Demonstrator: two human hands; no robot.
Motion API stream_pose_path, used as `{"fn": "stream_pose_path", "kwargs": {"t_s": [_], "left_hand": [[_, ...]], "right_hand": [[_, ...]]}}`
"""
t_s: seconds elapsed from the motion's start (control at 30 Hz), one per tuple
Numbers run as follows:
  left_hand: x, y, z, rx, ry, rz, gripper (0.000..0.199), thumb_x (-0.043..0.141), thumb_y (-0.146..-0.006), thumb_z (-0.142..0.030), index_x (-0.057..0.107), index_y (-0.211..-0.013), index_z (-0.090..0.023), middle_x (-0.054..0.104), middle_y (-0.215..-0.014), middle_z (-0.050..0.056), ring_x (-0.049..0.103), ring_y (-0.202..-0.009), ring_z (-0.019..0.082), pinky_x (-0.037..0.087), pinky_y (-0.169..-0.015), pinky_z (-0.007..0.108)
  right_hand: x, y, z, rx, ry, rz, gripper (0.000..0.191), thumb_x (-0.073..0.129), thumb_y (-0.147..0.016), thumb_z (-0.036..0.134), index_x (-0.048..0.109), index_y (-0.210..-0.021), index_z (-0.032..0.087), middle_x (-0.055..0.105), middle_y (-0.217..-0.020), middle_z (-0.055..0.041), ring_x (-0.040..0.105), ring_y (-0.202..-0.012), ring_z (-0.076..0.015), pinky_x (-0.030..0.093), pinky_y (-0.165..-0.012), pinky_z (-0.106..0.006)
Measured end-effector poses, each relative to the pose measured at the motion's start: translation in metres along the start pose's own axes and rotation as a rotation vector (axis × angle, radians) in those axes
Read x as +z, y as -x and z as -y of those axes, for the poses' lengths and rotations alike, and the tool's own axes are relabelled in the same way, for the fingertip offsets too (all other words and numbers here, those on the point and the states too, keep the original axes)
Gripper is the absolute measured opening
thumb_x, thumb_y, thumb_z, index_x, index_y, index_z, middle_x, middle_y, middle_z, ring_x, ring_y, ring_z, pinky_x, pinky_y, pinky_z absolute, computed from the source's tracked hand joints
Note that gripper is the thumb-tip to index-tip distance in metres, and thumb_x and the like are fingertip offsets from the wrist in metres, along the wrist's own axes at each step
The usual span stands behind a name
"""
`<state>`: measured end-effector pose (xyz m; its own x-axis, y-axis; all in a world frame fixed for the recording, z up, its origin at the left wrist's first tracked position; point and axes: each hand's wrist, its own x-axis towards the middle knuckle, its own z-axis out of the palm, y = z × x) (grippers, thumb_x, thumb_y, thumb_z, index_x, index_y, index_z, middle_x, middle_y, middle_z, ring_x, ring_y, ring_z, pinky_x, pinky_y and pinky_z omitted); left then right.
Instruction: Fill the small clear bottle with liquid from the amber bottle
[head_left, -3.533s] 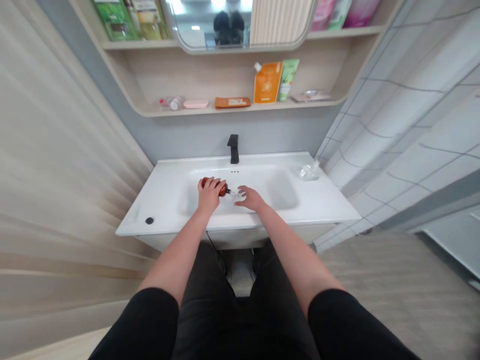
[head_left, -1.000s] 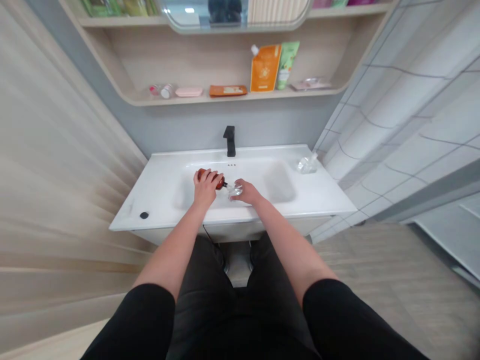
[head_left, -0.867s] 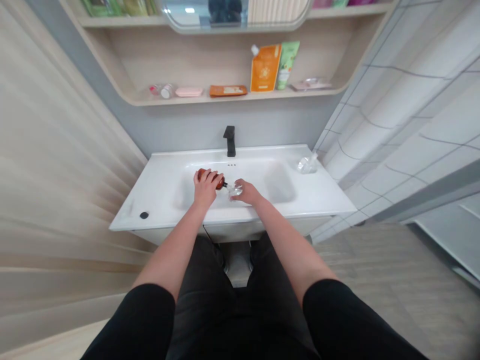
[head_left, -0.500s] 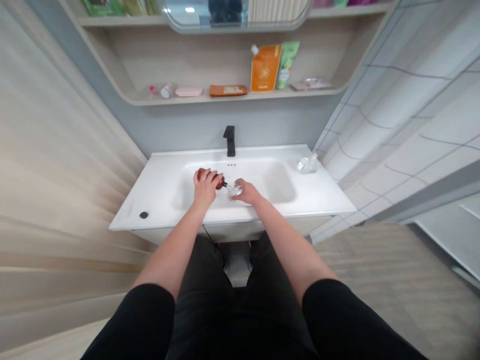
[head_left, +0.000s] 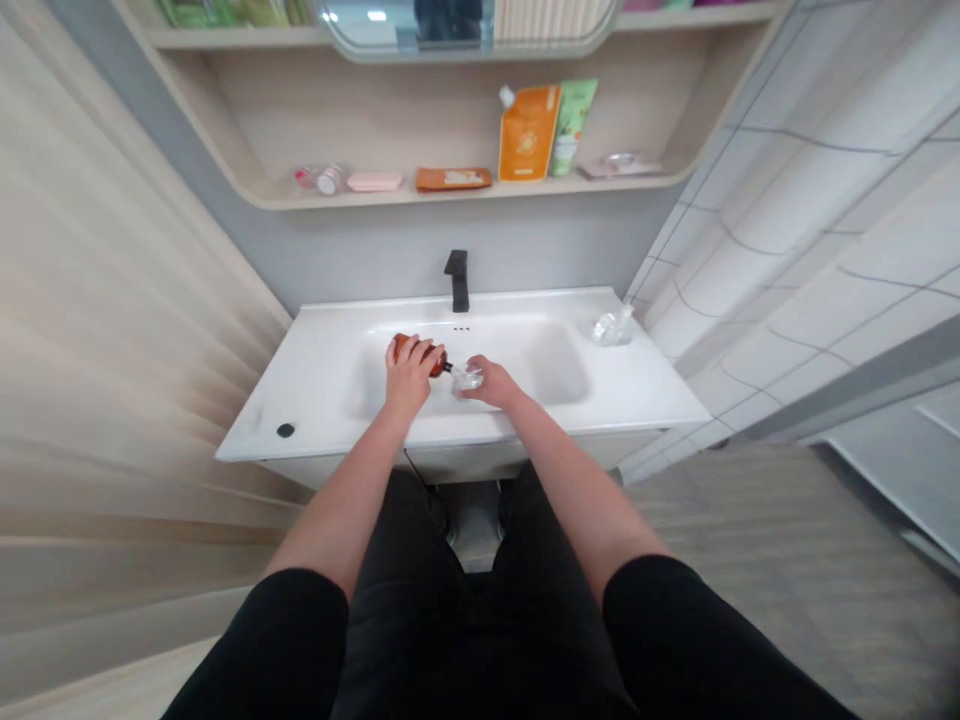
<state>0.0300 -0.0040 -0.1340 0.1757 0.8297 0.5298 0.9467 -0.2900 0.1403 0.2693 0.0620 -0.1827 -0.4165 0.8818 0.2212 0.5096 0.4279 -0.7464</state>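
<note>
Over the white basin, my left hand (head_left: 409,376) is shut around an amber bottle (head_left: 430,357), which lies tilted with its thin dark nozzle (head_left: 448,367) pointing right. My hand hides most of the bottle. My right hand (head_left: 492,384) grips a small clear glass bottle (head_left: 468,378) by its side. The nozzle tip is at or very near the glass bottle's top, though I cannot tell whether it enters. Both hands are close together above the basin's middle.
A black faucet (head_left: 457,282) stands behind the basin. A clear glass object (head_left: 614,328) sits on the counter's right end, and a black drain plug (head_left: 285,430) lies at left. Above, a wooden shelf (head_left: 480,192) holds an orange pouch (head_left: 528,133) and several toiletries.
My right hand has closed around the clear glass bottle and moved toward the amber bottle's nozzle. The view has tilted slightly downward. The left hand keeps its grip.
</note>
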Motion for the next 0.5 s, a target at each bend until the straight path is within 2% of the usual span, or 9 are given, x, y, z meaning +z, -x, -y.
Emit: {"fn": "stream_pose_path", "kwargs": {"t_s": [0.5], "left_hand": [[0.0014,0.0009,0.0014,0.012,-0.015,-0.023,0.062,0.051,-0.102,-0.01,0.067,-0.157,-0.035,0.066,-0.163,0.009,0.043,-0.166,0.033,0.016,-0.143,0.065]], "right_hand": [[-0.0014,0.0012,0.0019,-0.017,0.0,0.001,0.076,0.103,-0.066,0.041,0.064,-0.13,0.026,0.081,-0.127,-0.0082,0.079,-0.111,-0.0294,0.06,-0.102,-0.042]]}}
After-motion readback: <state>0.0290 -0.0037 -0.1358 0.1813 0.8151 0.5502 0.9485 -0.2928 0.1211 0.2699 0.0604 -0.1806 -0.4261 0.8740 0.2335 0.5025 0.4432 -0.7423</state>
